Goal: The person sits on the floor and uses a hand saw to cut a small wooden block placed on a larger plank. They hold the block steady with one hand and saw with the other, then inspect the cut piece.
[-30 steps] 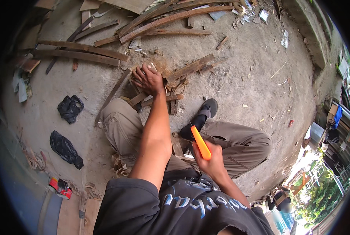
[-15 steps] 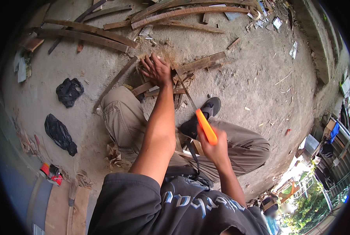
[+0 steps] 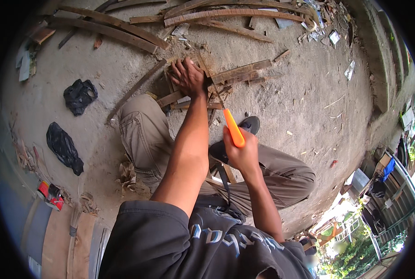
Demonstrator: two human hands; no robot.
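Observation:
My right hand (image 3: 243, 151) is wrapped around the orange handle of a handsaw (image 3: 234, 128). The saw's thin blade runs up and away from the handle, lying against a wooden plank (image 3: 242, 71) just right of my left hand. With bent fingers, my left hand (image 3: 188, 79) bears down on the plank's left part and keeps hold of it; the wood beneath the palm is mostly hidden. Short wood pieces (image 3: 171, 98) lie crossed under and around the plank, between my legs. Sawdust colours the ground beyond the cut.
Long wooden strips (image 3: 235, 14) lie across the far ground, and more beams (image 3: 110, 32) at far left. Two black plastic bags (image 3: 80, 96) rest on the left. My shoe (image 3: 250, 125) is close to the saw handle. A concrete ledge (image 3: 379, 60) borders the right side.
My right hand has pushed the saw forward and slightly left, so less blade shows between handle and plank. The left hand stays on the wood. The whole view has shifted slightly.

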